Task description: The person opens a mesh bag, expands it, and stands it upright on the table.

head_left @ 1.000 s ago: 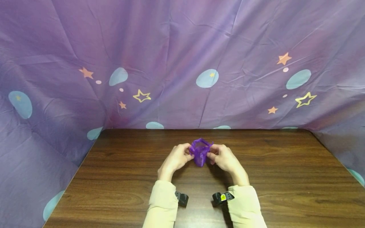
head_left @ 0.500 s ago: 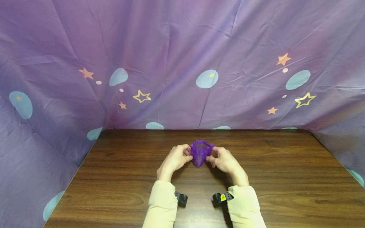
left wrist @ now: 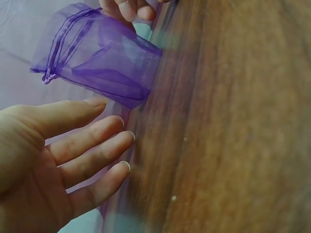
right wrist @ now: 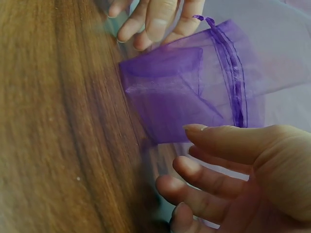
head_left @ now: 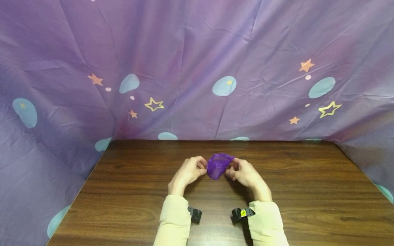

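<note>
A small sheer purple organza drawstring bag stands on the table between both hands, its mouth spread and its ribbon band near the top. Through its thin sides no contents show. My left hand is beside the bag's left side; in the left wrist view its thumb and fingers are extended and apart from the fabric. On the other side, my right hand has loosely bent fingers with a gap between thumb and fingers. Its thumb lies right at the bag's lower edge in the right wrist view.
The brown wood-grain table reaches back to a purple cloth backdrop printed with stars and blue ovals. Black wrist cameras stick out inward from both cream sleeves.
The bag has gone from being gripped on both sides to standing with a wider, rounder mouth. The left fingers have come off it, and the right hand has shifted slightly right and loosened.
</note>
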`<state>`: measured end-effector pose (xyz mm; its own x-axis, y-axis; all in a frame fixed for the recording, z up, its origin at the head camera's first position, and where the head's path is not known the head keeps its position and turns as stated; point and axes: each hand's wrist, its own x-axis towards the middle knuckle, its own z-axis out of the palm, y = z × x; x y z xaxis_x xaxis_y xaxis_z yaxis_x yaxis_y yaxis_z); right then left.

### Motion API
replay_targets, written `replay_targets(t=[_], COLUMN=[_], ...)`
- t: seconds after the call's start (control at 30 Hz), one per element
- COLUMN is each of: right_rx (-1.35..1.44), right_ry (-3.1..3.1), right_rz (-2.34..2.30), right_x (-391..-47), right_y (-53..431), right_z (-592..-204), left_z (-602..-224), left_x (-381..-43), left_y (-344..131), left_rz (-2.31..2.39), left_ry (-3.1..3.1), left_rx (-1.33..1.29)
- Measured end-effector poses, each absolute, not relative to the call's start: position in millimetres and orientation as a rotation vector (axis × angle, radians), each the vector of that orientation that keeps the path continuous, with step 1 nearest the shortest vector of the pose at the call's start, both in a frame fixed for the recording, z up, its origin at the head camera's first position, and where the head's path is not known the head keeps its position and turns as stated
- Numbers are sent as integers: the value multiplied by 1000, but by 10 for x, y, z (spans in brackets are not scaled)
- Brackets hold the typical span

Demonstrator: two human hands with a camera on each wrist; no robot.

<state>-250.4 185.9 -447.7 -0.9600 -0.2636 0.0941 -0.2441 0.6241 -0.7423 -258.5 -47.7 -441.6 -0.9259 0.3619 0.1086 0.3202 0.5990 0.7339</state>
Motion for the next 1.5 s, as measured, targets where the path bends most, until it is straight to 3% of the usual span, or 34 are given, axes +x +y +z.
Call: replay_targets(t=[0.93,1.27,1.5], right_rx=[-365,-467,-462], right_ry=[2963,3092,3094], right_rz=[-1300,-1634,-1555], right_x=[-2425,-2480,-2508], right_y=[2041,1817,1653], right_z=[-4277,-4227,-4269], left_z=[-4158,-4136,-4217], left_x=[-2518,-2555,-2554], left_y=[-630,-375,-244], left_rz=[1375,1636,1536], left_ry=[2652,2897,2894], left_rx=[582,771,637])
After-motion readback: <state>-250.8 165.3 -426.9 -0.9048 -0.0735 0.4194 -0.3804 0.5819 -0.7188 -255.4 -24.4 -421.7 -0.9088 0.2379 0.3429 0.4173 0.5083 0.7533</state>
